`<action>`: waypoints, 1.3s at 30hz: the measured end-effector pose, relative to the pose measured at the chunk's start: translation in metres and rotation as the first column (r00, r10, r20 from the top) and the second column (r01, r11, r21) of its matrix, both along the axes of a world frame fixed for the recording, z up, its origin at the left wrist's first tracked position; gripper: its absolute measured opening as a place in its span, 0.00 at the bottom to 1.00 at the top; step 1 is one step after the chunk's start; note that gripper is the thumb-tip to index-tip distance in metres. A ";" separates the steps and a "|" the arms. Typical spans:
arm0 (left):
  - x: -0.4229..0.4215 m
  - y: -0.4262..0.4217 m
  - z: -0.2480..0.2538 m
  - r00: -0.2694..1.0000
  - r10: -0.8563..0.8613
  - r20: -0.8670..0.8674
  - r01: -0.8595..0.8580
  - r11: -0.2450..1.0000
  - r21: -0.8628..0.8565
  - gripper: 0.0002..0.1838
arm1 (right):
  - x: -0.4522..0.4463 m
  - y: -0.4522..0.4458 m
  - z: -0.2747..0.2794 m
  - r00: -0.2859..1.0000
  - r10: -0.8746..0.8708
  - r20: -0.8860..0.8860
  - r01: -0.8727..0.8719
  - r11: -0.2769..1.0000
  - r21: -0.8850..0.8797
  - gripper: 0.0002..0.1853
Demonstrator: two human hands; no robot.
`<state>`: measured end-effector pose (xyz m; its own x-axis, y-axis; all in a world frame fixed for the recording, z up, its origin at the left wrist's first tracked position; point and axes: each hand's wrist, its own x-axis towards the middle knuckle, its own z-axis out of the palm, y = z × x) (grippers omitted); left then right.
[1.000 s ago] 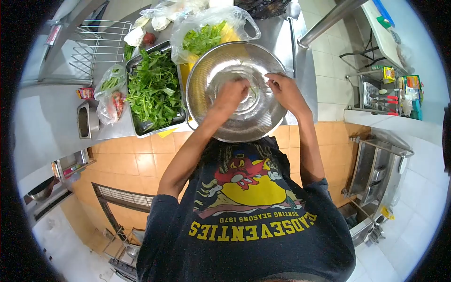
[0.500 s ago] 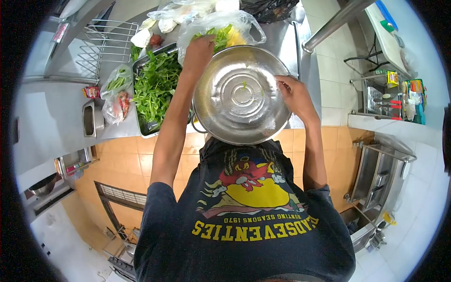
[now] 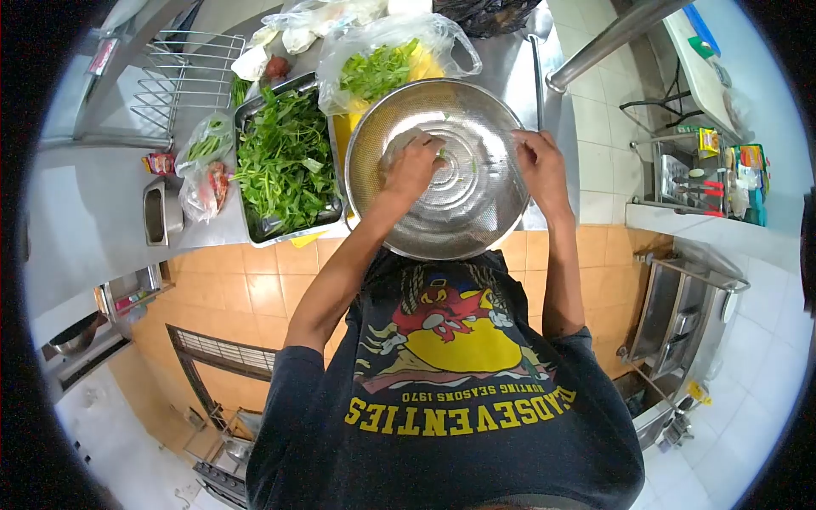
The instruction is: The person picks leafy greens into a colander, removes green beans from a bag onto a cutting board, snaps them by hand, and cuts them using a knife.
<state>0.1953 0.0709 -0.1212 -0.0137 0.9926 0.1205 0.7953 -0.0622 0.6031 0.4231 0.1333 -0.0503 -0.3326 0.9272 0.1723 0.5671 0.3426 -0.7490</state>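
Note:
A wide metal colander (image 3: 484, 208) tilts toward me at the counter's front edge. My right hand (image 3: 544, 166) has its fingers closed on the colander's right rim. Inside the bowl, my left hand (image 3: 412, 167) is closed in a pinch, its fingertips at a small scrap of green leaf (image 3: 441, 154). A few other tiny green bits cling to the metal. Just behind the colander lies a clear plastic bag (image 3: 336, 93) with cut green leaves (image 3: 374, 72) in it. To the left, a metal tray (image 3: 263, 240) is heaped with leafy greens (image 3: 285, 161).
Small bags of vegetables (image 3: 208, 166) and a metal container (image 3: 161, 211) sit left of the tray. A wire rack (image 3: 183, 76) stands behind them. A black plastic bag (image 3: 493, 15) lies at the back, and a metal post (image 3: 612, 42) rises at the right.
My left hand has come from the leaves in the plastic bag down into the colander. My right hand stays at the rim, and the colander has barely moved.

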 end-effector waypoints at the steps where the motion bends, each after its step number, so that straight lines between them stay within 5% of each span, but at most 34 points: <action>1: 0.000 0.001 0.000 1.000 -0.008 -0.005 0.008 0.999 -0.050 0.12 | 0.002 0.001 -0.003 1.000 0.003 -0.004 -0.003 1.000 0.017 0.12; 8: 0.005 0.006 0.001 0.991 0.024 0.133 0.002 0.981 -0.195 0.08 | 0.000 0.002 0.003 1.000 0.003 -0.031 -0.004 0.999 -0.033 0.11; 11: 0.019 0.010 -0.005 0.967 -0.185 0.178 0.170 0.981 0.097 0.07 | -0.001 0.002 0.001 0.999 0.009 -0.041 -0.010 1.000 -0.022 0.11; 18: 0.038 0.013 -0.011 0.969 -0.244 0.035 0.245 0.968 -0.049 0.07 | -0.001 0.003 0.001 1.000 0.020 -0.015 -0.021 0.999 -0.043 0.10; 21: 0.044 0.015 -0.005 0.976 -0.191 -0.100 0.174 0.972 -0.157 0.08 | -0.001 0.002 0.004 0.999 0.034 -0.027 -0.035 0.998 -0.054 0.10; 24: 0.033 0.021 -0.027 0.983 -0.170 -0.062 0.167 0.985 -0.049 0.09 | -0.001 0.003 0.005 0.999 0.044 -0.026 -0.045 0.998 -0.048 0.10; 30: -0.040 0.060 0.068 0.971 0.066 0.231 -0.123 0.962 0.242 0.06 | 0.000 0.001 0.004 0.999 0.037 -0.022 -0.039 0.996 -0.082 0.10; 33: -0.080 0.085 0.070 0.987 0.156 0.032 -0.158 0.929 0.335 0.11 | -0.001 0.001 0.004 0.999 0.039 -0.032 -0.041 0.996 -0.075 0.10; 36: -0.099 0.090 0.068 0.982 0.180 -0.062 -0.161 0.959 0.233 0.15 | 0.001 0.001 0.007 0.999 0.001 -0.052 -0.003 0.999 -0.043 0.11; 39: -0.104 0.085 0.068 0.995 0.103 -0.014 -0.098 0.977 0.190 0.16 | 0.003 0.002 0.005 0.997 -0.073 -0.032 0.073 0.997 0.007 0.11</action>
<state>0.0908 0.1556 -0.0536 -0.1071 0.9457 0.3070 0.8173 -0.0921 0.5688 0.4256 0.1348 -0.0456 -0.2586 0.9473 0.1892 0.5665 0.3074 -0.7646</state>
